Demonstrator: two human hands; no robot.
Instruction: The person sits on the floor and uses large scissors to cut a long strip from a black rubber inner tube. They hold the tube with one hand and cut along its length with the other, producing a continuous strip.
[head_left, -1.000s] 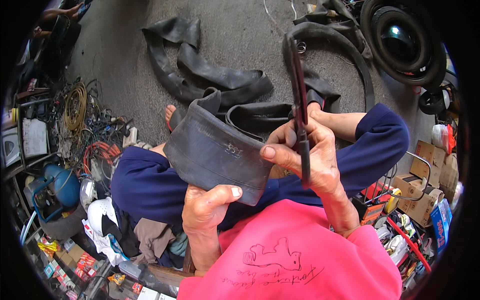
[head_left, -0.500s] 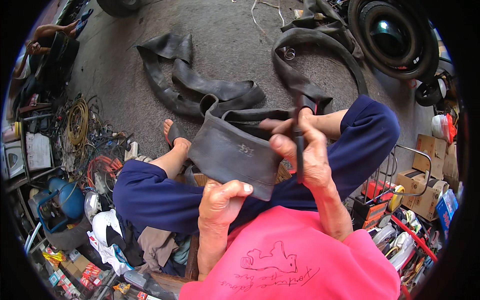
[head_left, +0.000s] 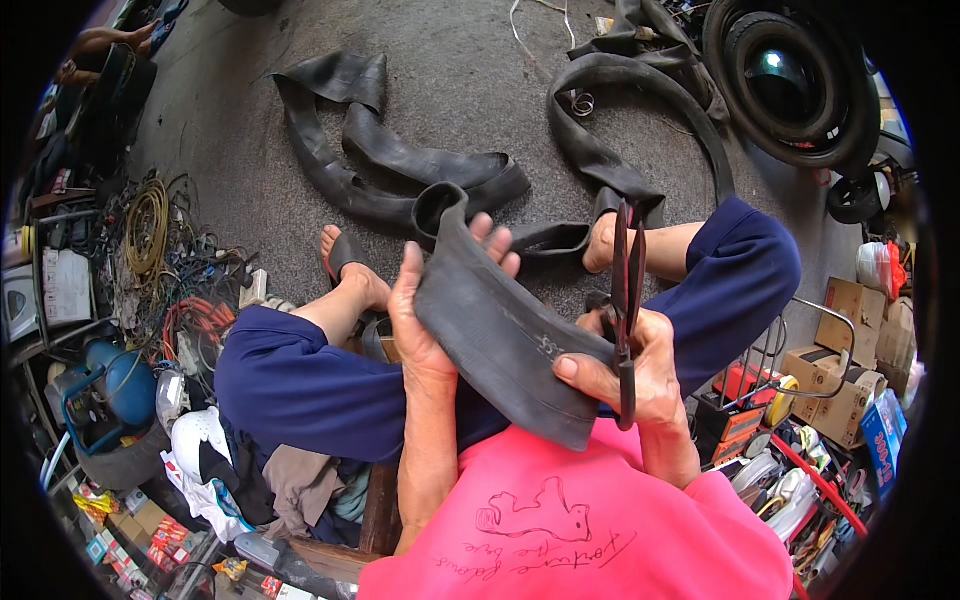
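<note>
Left hand (head_left: 424, 335) has left the inner tube's (head_left: 500, 330) corner nearest the pink shirt (head_left: 690, 545), cradling it farther out, fingers spread. Right hand (head_left: 652, 355), gripping scissors (head_left: 628, 275), thumbs the tube above the shirt, steadying it.

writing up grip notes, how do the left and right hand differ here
The left hand lies under the black rubber piece, fingertips past its far edge; the right hand has its thumb on top. The right hand also holds scissors; the left hand shows no tool. Both are bare and at the same rubber piece.
</note>
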